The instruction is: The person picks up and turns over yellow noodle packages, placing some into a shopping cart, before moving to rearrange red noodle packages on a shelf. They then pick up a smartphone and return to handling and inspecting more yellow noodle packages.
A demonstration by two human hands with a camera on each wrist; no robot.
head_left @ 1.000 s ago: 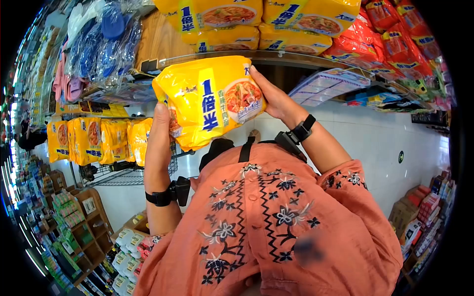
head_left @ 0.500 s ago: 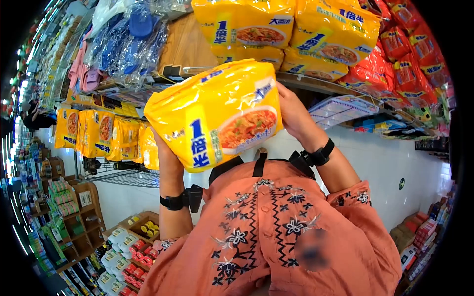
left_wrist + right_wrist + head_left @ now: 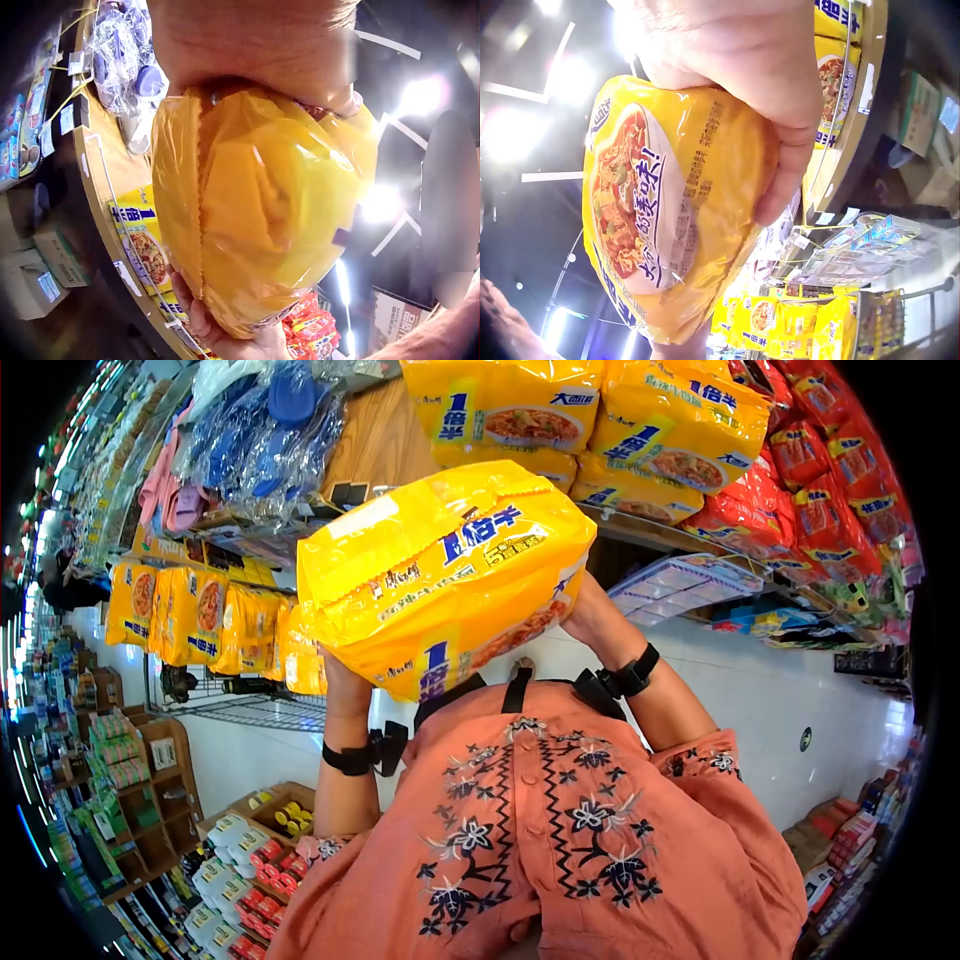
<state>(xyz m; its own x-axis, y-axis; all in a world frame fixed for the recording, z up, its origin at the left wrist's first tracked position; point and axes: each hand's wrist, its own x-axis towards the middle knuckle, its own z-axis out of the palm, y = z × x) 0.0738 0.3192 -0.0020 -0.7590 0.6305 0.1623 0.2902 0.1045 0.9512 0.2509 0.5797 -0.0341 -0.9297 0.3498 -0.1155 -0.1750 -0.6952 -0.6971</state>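
Note:
A yellow multipack of instant noodles (image 3: 440,575) is held up in front of the body, between both hands. My left hand (image 3: 345,685) grips its left end from below; the pack hides most of the fingers in the head view. At the opposite end my right hand (image 3: 590,610) holds on, its fingers (image 3: 784,176) bent over the wrapper in the right wrist view. A sealed seam and blue lettering face up toward the head camera. The printed bowl side is turned down toward the body.
Matching yellow noodle packs (image 3: 520,415) are stacked on the wooden shelf (image 3: 385,445) ahead, beside red packs (image 3: 745,490). Bagged blue slippers (image 3: 265,435) lie left of them. More yellow packs (image 3: 190,615) stand in a wire rack (image 3: 250,710) at left. White tiled floor (image 3: 730,670) lies at right.
Both hands have tipped the noodle pack, turning its bowl picture downward and bringing the seamed side up into view. Earlier, the front with the bowl faced the head camera.

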